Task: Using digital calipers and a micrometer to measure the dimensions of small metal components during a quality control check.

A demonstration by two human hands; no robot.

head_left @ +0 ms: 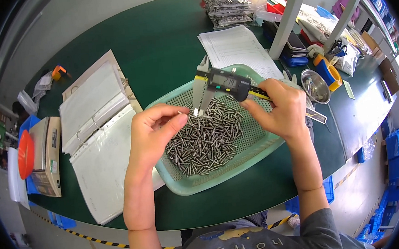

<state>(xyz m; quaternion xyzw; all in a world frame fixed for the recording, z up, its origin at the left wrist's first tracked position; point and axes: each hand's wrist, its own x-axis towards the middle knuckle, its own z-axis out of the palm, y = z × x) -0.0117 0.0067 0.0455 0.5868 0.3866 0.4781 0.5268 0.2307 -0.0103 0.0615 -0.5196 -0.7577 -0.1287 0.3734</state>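
My right hand (pixel 281 109) grips a digital caliper (pixel 224 82) by its beam, thumb and fingers wrapped round it, its small screen lit. The caliper's jaws point down over a green perforated plastic basket (pixel 180 188). My left hand (pixel 157 130) is closed in a pinch on a small metal pin (pixel 183 113), whose far end lies close to the jaw tips. Whether the jaws touch it is too small to tell. Below both hands, a heap of loose metal pins (pixel 206 147) covers much of the basket's floor.
On the left lie an open ring binder (pixel 98 123) and a scale (pixel 47 153) with a red dish (pixel 25 154). Printed sheets (pixel 233 47) and stacked bags of parts (pixel 229 9) sit behind the basket. A metal bowl (pixel 315 87) and shelf posts (pixel 290 19) stand right.
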